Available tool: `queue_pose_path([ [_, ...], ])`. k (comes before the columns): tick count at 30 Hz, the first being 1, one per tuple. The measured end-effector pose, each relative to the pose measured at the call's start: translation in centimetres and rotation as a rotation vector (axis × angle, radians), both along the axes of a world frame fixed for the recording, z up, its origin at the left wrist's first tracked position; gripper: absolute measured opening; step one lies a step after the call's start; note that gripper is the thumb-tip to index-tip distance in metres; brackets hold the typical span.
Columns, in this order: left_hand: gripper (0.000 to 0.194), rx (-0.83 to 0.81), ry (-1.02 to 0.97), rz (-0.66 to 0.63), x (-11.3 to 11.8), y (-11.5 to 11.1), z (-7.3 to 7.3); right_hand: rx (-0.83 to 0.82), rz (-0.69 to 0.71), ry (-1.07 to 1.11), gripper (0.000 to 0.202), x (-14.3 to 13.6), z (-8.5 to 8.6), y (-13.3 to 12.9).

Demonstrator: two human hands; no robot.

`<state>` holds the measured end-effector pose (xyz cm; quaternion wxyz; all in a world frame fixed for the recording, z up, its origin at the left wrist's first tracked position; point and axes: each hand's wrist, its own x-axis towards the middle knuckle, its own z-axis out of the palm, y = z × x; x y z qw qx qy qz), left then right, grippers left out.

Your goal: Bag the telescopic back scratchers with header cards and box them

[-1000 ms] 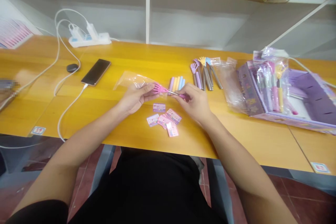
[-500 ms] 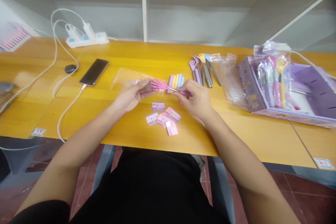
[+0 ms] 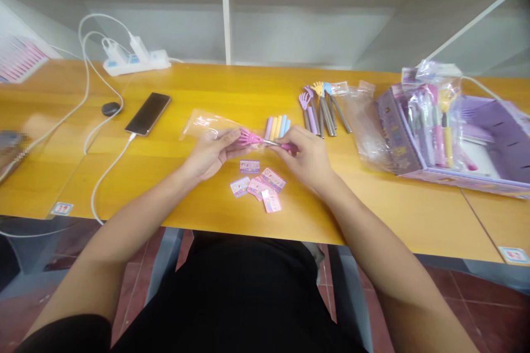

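Observation:
My right hand (image 3: 306, 157) grips the pink handle of a back scratcher whose pink claw-shaped head (image 3: 250, 138) points left on a short metal shaft. My left hand (image 3: 213, 154) is closed on a clear plastic bag (image 3: 205, 123), which spreads out behind its fingers. The claw head lies against the left fingertips at the bag's end; whether it is inside the bag is hard to tell. Just beyond the scratcher lie several purple, yellow and blue handle tubes (image 3: 277, 127). Small printed cards (image 3: 271, 200) are scattered on the table in front of the hands.
Several back scratchers (image 3: 327, 107) and empty clear bags (image 3: 368, 129) lie to the right. A purple box (image 3: 497, 138) holds bagged scratchers (image 3: 434, 127). On the left are a phone (image 3: 148, 114), a white cable and a power strip (image 3: 136, 62). White shelving (image 3: 290, 33) stands behind.
The clear bag by my left hand has lifted and shows more behind the fingers. The back scratcher stays between both hands, nearly unmoved.

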<state>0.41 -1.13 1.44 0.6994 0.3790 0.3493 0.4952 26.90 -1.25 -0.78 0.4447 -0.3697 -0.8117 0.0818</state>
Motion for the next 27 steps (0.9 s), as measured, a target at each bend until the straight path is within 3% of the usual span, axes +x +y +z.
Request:
queue_pose_path([
  [7,0.016,-0.04,0.038,0.07,-0.8,0.7,1.2,0.023,-0.079,0.04,0.023,1.2,0.7,0.4],
  [14,0.016,-0.018,0.015,0.059,-0.4,0.2,0.4,-0.02,-0.057,0.025,0.03,0.5,0.3,0.2],
  [21,0.015,-0.004,0.001,0.181,0.0,0.2,0.5,-0.088,-0.046,0.045,0.036,-0.1,0.0,-0.2],
  [27,0.024,0.024,0.004,0.099,0.5,-0.4,0.1,-0.098,-0.005,0.024,0.036,-0.1,0.1,-0.3],
])
